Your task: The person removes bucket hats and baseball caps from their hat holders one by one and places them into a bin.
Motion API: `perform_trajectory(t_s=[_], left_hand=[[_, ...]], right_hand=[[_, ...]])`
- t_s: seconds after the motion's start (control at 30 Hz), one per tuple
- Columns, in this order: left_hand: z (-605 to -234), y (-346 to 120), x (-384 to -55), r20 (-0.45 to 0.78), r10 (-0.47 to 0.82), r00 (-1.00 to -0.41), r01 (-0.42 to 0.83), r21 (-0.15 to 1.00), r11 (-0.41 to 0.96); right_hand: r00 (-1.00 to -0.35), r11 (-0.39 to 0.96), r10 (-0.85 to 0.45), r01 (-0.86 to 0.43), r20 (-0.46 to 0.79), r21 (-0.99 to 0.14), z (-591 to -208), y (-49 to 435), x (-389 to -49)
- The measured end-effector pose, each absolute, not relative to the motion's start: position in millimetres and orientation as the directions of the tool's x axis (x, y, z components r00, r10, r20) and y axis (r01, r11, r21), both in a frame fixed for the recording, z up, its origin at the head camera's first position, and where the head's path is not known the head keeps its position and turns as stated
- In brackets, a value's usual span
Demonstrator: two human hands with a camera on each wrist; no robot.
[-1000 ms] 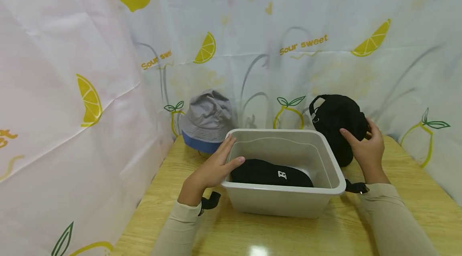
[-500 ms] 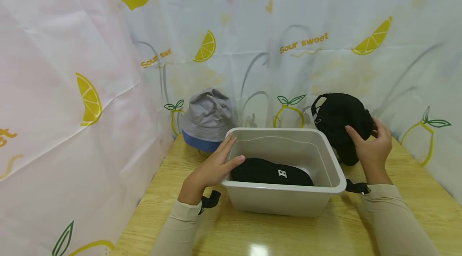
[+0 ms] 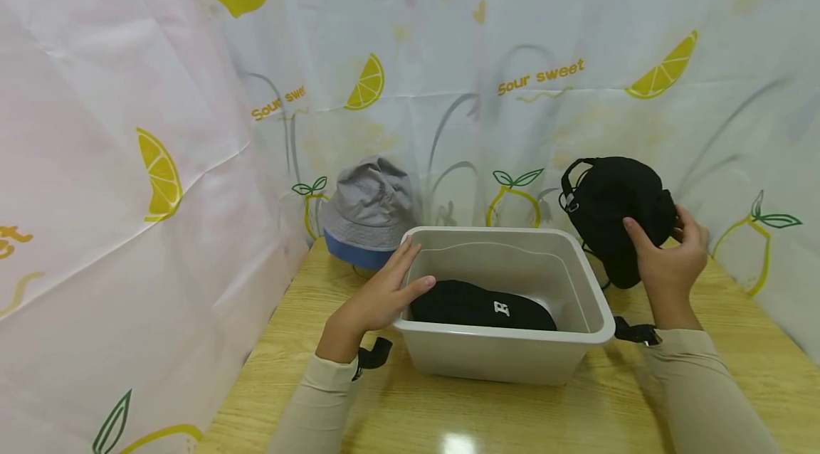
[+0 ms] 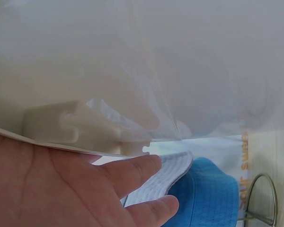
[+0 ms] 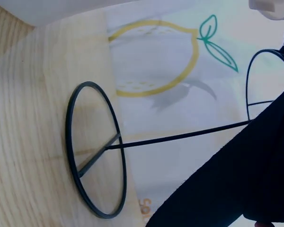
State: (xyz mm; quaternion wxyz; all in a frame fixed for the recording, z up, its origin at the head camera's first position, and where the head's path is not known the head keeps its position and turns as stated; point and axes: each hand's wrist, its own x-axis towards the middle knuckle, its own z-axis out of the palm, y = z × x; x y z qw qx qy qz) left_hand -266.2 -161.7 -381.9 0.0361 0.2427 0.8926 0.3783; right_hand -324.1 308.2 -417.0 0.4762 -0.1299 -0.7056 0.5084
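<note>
Pinching the black cap (image 3: 618, 205) by its side, the right hand (image 3: 675, 258) holds it, in the head view, near the right rear corner of the bin (image 3: 493, 358). The left hand (image 3: 378, 297) rests on the left rim, grip spread. A lettered cap (image 3: 468, 306) lies inside; a bucket hat (image 3: 374, 205) is behind the left side. Left wrist view: the bucket hat is beyond the fingertips (image 4: 162, 206). Right wrist view: the black cap partly covers a wire stand (image 5: 180, 136) on the bench (image 5: 28, 132).

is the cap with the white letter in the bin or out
In: the head view shows the cap lying inside the bin
</note>
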Motion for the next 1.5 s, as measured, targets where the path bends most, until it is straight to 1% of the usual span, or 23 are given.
perform_trajectory(t_s=[0.27, 0.53, 0.83, 1.03, 1.2, 1.33, 1.5], left_hand=[[-382, -161, -265, 0.115, 0.457, -0.882, 0.401, 0.691, 0.601], [-381, -161, -266, 0.123, 0.46, -0.879, 0.411, 0.683, 0.603], [-382, -162, -266, 0.122, 0.458, -0.88, 0.409, 0.685, 0.603], [-383, -162, -267, 0.132, 0.458, -0.879, 0.415, 0.684, 0.6], [-383, -162, -267, 0.129, 0.457, -0.88, 0.414, 0.682, 0.603], [-383, -162, -267, 0.122, 0.458, -0.881, 0.41, 0.682, 0.606], [-384, -163, -267, 0.124, 0.46, -0.879, 0.41, 0.689, 0.598]], right_hand=[[-0.467, 0.443, 0.681, -0.351, 0.564, -0.825, -410, 310, -318], [-0.466, 0.44, 0.684, -0.35, 0.561, -0.827, -404, 313, -310], [-0.436, 0.469, 0.676, -0.367, 0.594, -0.804, -402, 315, -309], [-0.399, 0.489, 0.678, -0.382, 0.618, -0.784, -397, 317, -308], [-0.391, 0.497, 0.683, -0.37, 0.617, -0.785, -396, 320, -306], [-0.384, 0.495, 0.684, -0.38, 0.62, -0.781, -391, 319, -301], [-0.36, 0.472, 0.691, -0.432, 0.627, -0.768, -375, 306, -285]])
